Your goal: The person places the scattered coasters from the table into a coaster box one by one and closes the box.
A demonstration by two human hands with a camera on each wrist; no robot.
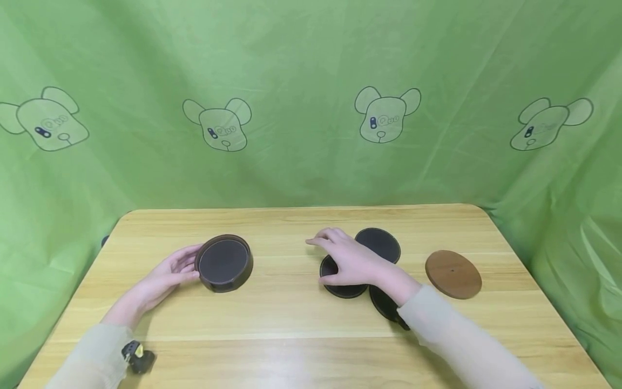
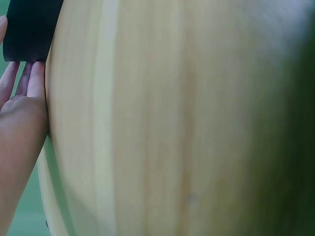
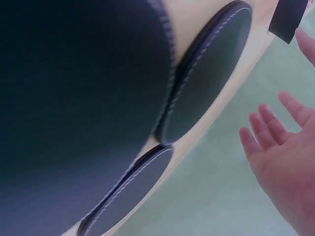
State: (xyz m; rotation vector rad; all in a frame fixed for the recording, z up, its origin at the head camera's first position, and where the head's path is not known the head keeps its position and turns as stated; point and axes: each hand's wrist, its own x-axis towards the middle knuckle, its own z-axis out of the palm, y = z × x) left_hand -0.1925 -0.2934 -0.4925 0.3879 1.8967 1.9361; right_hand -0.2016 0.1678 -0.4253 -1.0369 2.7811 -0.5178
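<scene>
On the left of the head view stands a round dark coaster holder (image 1: 249,267) with a raised rim and a black coaster (image 1: 223,261) inside. My left hand (image 1: 162,278) holds it at its left side, thumb in front and fingers behind. In the left wrist view, fingers (image 2: 35,81) meet the holder's dark wall (image 2: 30,32). My right hand (image 1: 352,259) hovers over one black stitched coaster (image 1: 344,290), fingers spread, holding nothing. Two more lie by it, a far coaster (image 1: 379,244) and a near coaster (image 1: 384,303) partly under the right forearm.
A brown wooden disc (image 1: 453,274) with a small centre mark lies to the right of the black coasters. All rest on a light wooden table (image 1: 272,346). Green cloth (image 1: 301,162) with printed bear heads hangs behind the table. A small black device (image 1: 139,357) sits by the left sleeve.
</scene>
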